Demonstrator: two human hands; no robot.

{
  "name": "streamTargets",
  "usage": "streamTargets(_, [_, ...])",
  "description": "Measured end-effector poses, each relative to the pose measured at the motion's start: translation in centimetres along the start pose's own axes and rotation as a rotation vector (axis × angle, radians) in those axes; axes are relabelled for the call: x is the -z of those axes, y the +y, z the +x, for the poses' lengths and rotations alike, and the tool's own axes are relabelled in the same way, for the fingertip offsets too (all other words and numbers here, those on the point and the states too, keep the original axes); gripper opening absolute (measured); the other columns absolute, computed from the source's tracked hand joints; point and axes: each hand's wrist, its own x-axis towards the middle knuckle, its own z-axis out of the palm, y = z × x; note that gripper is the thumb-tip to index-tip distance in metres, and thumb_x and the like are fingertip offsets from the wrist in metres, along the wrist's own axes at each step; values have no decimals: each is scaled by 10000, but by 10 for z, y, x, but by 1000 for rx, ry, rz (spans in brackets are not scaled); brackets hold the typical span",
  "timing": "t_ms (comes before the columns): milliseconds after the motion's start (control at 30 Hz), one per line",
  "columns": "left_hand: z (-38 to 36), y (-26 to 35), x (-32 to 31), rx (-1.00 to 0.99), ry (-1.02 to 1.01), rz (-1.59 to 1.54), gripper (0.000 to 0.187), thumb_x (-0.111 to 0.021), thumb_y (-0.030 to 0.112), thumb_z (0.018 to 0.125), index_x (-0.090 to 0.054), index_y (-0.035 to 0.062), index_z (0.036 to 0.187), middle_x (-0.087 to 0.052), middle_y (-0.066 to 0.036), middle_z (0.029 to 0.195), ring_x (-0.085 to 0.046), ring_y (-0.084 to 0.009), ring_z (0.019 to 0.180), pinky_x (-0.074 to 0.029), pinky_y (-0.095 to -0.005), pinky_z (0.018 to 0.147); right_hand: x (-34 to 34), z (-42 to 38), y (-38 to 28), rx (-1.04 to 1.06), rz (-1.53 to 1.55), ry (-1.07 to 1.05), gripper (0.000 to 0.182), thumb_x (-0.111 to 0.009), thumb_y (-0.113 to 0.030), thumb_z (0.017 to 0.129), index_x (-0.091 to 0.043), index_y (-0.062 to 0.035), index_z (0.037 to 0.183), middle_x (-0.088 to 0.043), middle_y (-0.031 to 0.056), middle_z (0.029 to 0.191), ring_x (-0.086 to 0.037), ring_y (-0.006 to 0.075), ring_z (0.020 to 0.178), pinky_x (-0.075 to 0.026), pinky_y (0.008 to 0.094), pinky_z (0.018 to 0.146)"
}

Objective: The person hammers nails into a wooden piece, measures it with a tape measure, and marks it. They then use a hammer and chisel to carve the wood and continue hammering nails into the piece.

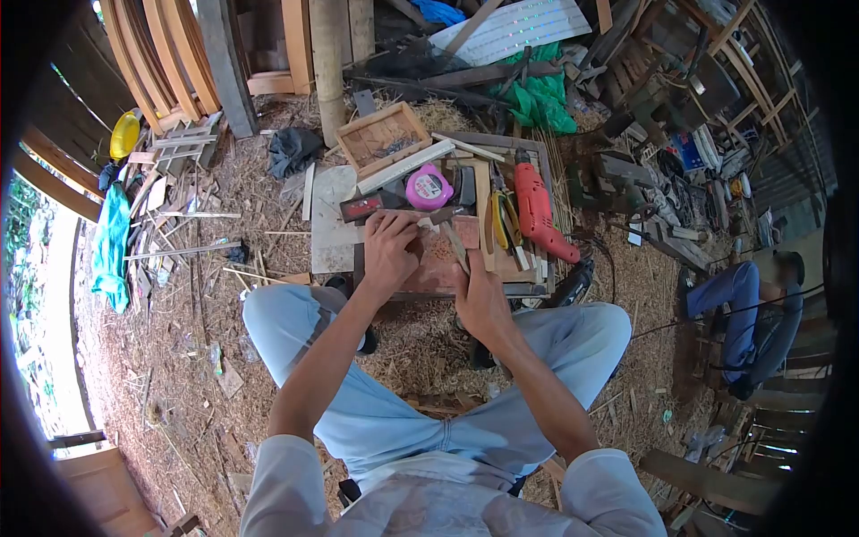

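Observation:
On the low work table (335, 234), my right hand (480, 300) is wrapped round the wooden handle of a hammer (455, 246). The hammer's dark metal head lies just right of my left fingertips. My left hand (391, 249) is closed, its fingers pressed together near a reddish wooden board (431, 268); what they pinch is too small to make out. Beyond the hands sit a pink tape measure (429, 188) and a dark case with red (361, 208). Yellow-handled pliers (506, 219) lie to the right, beside a red power drill (540, 208).
A wooden tray (383, 140) with small dark pieces stands at the table's back. Wood shavings and offcuts cover the floor (192, 313). Another person (761, 313) sits at the far right. A dark cord (612, 268) runs near the drill; wooden frames (170, 58) lean at back left.

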Motion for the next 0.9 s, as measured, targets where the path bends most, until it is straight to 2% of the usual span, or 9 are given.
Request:
streamTargets(167, [3, 4, 4, 32, -17, -39, 107, -704, 65, 656, -667, 74, 757, -647, -2, 985, -592, -183, 997, -372, -401, 944, -7, -1, 4, -23, -35, -43, 203, -510, -129, 962, -376, 1, 1042, -581, 299, 670, -592, 504, 675, -436, 575, 572])
streamTargets(233, [1, 3, 1, 0, -10, -25, 106, -738, 82, 672, -657, 63, 739, -649, -9, 990, -600, -208, 977, -381, -402, 909, -6, -1, 1, -13, -46, -46, 200, -509, -126, 961, -376, 1, 1039, -582, 300, 672, -594, 503, 676, -438, 574, 570])
streamTargets(333, [1, 3, -1, 5, 18, -51, 108, -735, 73, 666, -657, 60, 740, -648, -14, 994, -597, -216, 977, -381, -405, 897, -3, 1, -4, -5, -2, 2, 196, -506, -121, 960, -377, 3, 1040, -586, 297, 672, -599, 501, 686, -443, 578, 579])
streamTargets(533, [1, 2, 2, 6, -32, -33, 106, -724, 61, 658, -656, 49, 738, -652, -18, 1008, -594, -228, 993, -381, -404, 885, 0, -1, -7, -83, -85, -82, 200, -516, -108, 951, -374, 5, 1035, -572, 297, 644, -592, 501, 657, -428, 577, 561])
streamTargets(667, [-1, -1, 0, -13, -17, -37, 109, -707, 37, 640, -649, 50, 731, -651, -20, 1015, -594, -228, 995, -384, -406, 891, -4, -2, -7, -43, 18, 2, 204, -509, -121, 954, -373, 9, 1035, -574, 298, 648, -590, 507, 668, -423, 580, 571])
streamTargets(733, [2, 4, 2, 9, -29, -52, 129, -707, 35, 647, -657, 55, 764, -648, -23, 1026, -593, -231, 991, -385, -409, 892, -6, -2, -5, -45, 32, 18, 206, -505, -126, 956, -372, 11, 1034, -575, 299, 650, -590, 511, 681, -423, 583, 581])
streamTargets(800, [3, 3, 2, 3, -35, -36, 146, -709, 37, 648, -661, 56, 785, -646, -22, 1028, -593, -230, 992, -384, -408, 892, -5, 0, -2, -79, 12, -81, 208, -499, -141, 966, -370, 10, 1029, -574, 307, 660, -587, 518, 699, -421, 587, 595])
streamTargets(900, [3, 5, 1, 24, -27, -15, 172, -706, 36, 651, -666, 62, 816, -640, -19, 1021, -592, -229, 987, -385, -401, 885, -7, 1, -1, -97, 35, -25, 211, -493, -155, 974, -369, 7, 1027, -572, 316, 669, -582, 522, 698, -418, 588, 593])
